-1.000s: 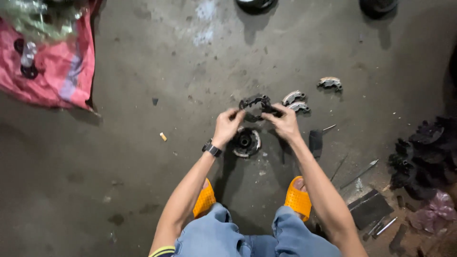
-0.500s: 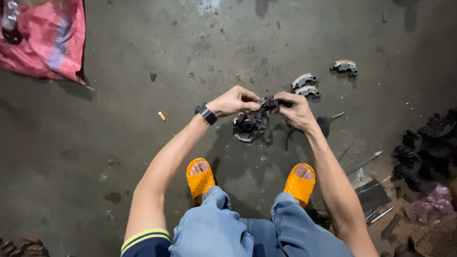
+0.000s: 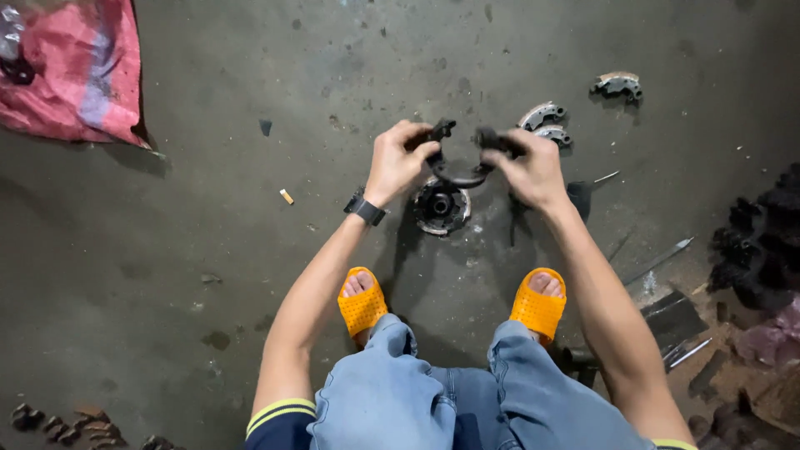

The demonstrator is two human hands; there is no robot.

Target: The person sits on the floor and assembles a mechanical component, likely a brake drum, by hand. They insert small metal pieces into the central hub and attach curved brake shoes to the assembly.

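I squat over a concrete floor and hold a dark curved metal part, shaped like a half ring, up in front of me. My left hand grips its left end and my right hand grips its right end. Directly under the part, a round dark hub with a toothed rim lies on the floor. A black watch sits on my left wrist.
Two curved grey shoe-like pieces lie just beyond my right hand, another farther right. A pink sack lies top left. Metal rods and tools and dark parts crowd the right. Small dark pieces sit bottom left.
My view has tilted down and nearer. Both hands have pulled slightly apart, so the curved part between them now shows as an open arc above the hub.
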